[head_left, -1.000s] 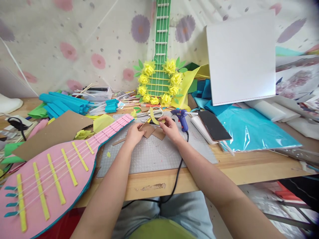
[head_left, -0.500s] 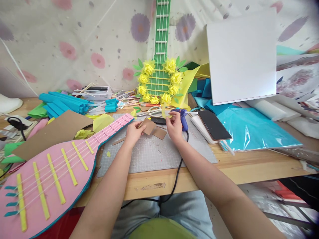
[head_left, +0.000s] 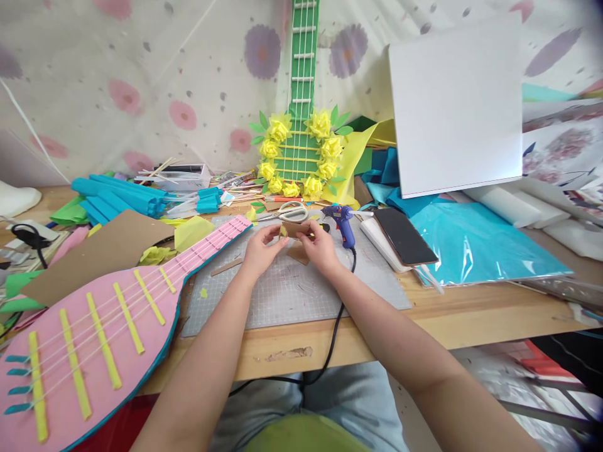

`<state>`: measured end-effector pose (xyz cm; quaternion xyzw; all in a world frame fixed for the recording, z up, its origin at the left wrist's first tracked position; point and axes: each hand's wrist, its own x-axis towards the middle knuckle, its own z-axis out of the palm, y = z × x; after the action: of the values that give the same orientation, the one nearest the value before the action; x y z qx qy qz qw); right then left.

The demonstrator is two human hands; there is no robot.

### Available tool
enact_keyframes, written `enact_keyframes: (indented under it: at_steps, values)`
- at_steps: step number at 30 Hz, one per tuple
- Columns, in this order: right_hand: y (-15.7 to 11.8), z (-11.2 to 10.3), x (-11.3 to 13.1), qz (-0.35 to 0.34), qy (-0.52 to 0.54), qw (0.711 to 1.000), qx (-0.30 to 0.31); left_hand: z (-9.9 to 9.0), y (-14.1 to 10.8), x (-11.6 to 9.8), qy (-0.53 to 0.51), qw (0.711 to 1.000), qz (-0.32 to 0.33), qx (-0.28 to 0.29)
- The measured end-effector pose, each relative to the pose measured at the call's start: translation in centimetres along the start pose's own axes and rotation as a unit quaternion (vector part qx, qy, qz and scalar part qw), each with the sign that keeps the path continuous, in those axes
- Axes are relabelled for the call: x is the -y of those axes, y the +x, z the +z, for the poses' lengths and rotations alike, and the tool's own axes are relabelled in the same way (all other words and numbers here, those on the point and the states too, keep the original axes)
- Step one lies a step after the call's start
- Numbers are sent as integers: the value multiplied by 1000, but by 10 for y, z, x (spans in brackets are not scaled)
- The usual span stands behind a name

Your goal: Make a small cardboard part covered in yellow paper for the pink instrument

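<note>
Both hands meet over the grey cutting mat (head_left: 282,301). A small brown cardboard piece (head_left: 294,228) is held between my left hand (head_left: 264,249) and my right hand (head_left: 320,246), with the fingers of each closed on an edge. A bit of yellow paper (head_left: 283,231) shows at my left fingertips, against the cardboard. Below the hands, another cardboard piece (head_left: 298,253) lies on the mat. Scissors (head_left: 293,212) rest just behind the fingers. To the right of my right hand is a blue glue gun (head_left: 345,227).
A pink paper guitar (head_left: 108,326) fills the left front. Behind the mat stands a green guitar (head_left: 301,144) with yellow flowers. A black phone (head_left: 405,235), a white board (head_left: 455,110) and blue paper in plastic (head_left: 480,245) are at the right.
My right hand has moved left from beside the glue gun to the cardboard piece, which both hands now hold. The yellow paper has moved with it, onto the cardboard.
</note>
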<state>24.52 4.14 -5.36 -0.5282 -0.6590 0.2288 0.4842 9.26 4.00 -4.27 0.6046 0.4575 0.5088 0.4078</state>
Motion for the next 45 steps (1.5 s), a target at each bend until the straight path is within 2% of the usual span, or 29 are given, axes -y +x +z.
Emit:
enact_keyframes:
  at_steps: [4,7,10,13,17,24,37,45]
  values:
    - [4,-9,2,-107,-33,994,-18,-9,-1,-1,173,975,134,-27]
    - [4,-11,7,-171,-51,984,-22,-11,-4,-7,234,948,210,-40]
    - [3,-10,9,-231,-69,970,-15,-9,-7,-10,250,935,250,-37]
    - [2,-9,9,-248,-72,966,-16,-6,-8,-7,230,942,243,-34]
    - [0,-8,10,-241,-72,967,-30,-5,-7,1,182,961,205,-37]
    - [-2,-5,9,-222,-74,972,-13,-6,-8,0,228,947,226,-22]
    - [1,-2,10,-62,-63,996,26,0,-8,-6,287,948,134,-13]
    - [2,0,12,-15,-75,997,18,3,-9,-8,335,936,109,-20]
